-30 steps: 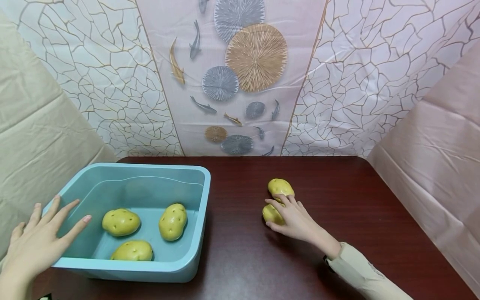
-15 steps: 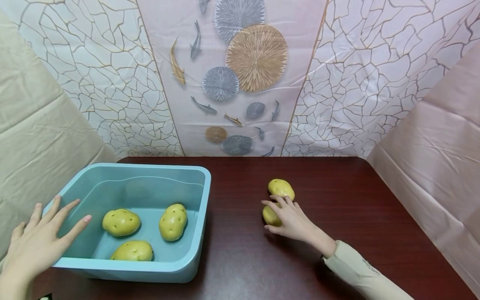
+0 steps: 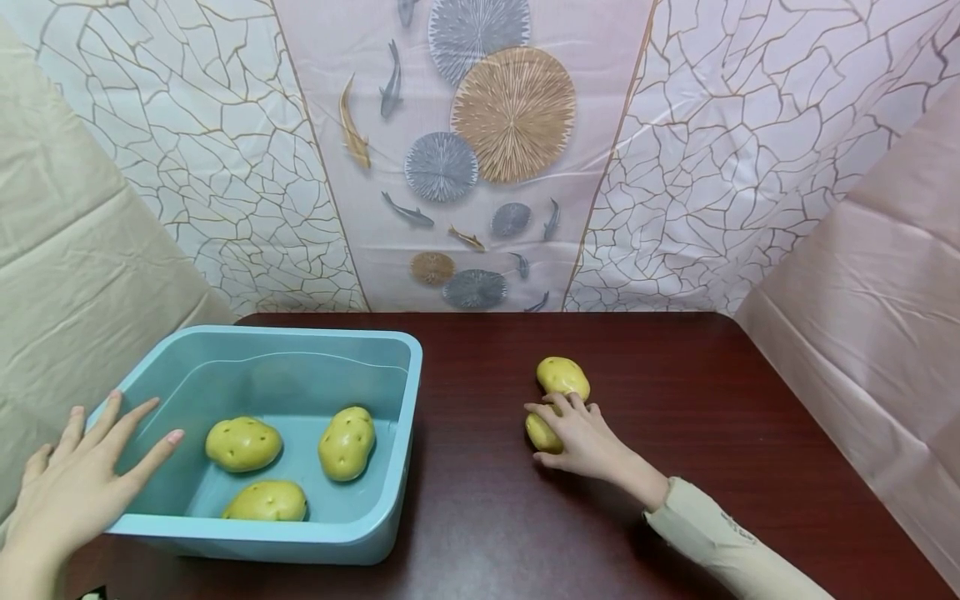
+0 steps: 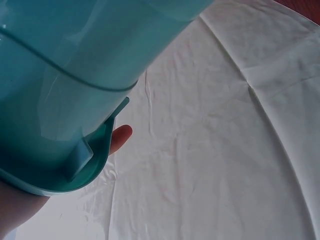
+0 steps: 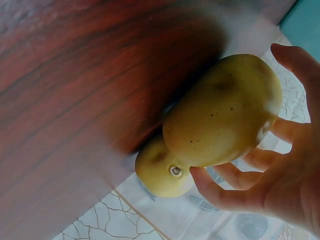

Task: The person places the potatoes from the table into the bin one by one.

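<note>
My left hand [image 3: 71, 479] lies at the left side of the light-blue plastic bin [image 3: 378, 525], fingers straight and spread over its rim. In the left wrist view one fingertip [image 4: 121, 136] shows beyond the bin's edge. Over the nearer of two potatoes [image 3: 543, 432] on the table is my right hand [image 3: 588, 437], fingers spread and slightly bent around it. The right wrist view shows that potato [image 5: 225, 112] beside the fingers, with a gap at the thumb. Just behind it sits the other potato [image 3: 562, 377].
Inside the bin lie three potatoes: one at left [image 3: 243, 444], one at right [image 3: 347, 444], one at front [image 3: 266, 502]. The dark red-brown table [image 3: 480, 500] ends at a patterned cloth backdrop [image 3: 465, 283]. Plain cloths hang at both sides.
My right hand has shifted very slightly over the nearer potato, its fingers drawing back from the farther one. The left hand and the bin have stayed still.
</note>
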A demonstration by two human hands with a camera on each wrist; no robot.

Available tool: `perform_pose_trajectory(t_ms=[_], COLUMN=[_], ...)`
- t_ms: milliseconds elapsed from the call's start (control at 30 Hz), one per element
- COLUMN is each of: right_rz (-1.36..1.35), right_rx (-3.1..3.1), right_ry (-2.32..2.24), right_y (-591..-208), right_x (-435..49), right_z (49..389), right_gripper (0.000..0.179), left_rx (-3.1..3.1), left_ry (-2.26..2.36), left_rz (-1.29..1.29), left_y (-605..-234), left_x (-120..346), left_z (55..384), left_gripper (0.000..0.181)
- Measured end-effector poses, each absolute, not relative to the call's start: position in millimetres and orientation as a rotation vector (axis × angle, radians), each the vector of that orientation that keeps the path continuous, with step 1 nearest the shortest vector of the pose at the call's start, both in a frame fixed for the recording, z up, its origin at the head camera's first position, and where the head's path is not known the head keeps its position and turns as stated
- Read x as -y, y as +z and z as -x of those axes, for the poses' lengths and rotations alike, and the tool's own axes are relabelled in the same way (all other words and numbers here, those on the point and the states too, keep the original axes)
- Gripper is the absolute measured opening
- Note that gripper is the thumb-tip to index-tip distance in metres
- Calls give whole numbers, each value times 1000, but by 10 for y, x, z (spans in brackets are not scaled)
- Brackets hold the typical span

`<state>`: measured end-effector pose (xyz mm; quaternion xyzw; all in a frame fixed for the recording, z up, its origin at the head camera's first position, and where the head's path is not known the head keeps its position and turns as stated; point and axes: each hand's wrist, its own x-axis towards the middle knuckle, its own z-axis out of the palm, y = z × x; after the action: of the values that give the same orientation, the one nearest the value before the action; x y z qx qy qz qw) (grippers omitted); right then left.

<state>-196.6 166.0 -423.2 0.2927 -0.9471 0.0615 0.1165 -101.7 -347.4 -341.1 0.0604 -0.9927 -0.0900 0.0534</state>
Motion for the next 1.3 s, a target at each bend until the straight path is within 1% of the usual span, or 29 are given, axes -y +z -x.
perform_pose_trajectory(t_ms=[167,567,1300], right_rz=[-859,-903,-890], right_rx=[2784,2813,2805], right_ry=[171,128,119], right_y=[-4253,-4262,-4277], right_x=[-1668,-1670,-1672], right_z=[1972,1971,1974], right_gripper=[66,74,72], left_rx=[3011,3004,2996], left_ry=[-268,-273,-271], left_rz=[-188,-185,-191], left_y=[-3415,-3409,-3411], left_x=[3470,3468,3468], left_z=[1022,1015,1021], left_gripper=[74,74,74])
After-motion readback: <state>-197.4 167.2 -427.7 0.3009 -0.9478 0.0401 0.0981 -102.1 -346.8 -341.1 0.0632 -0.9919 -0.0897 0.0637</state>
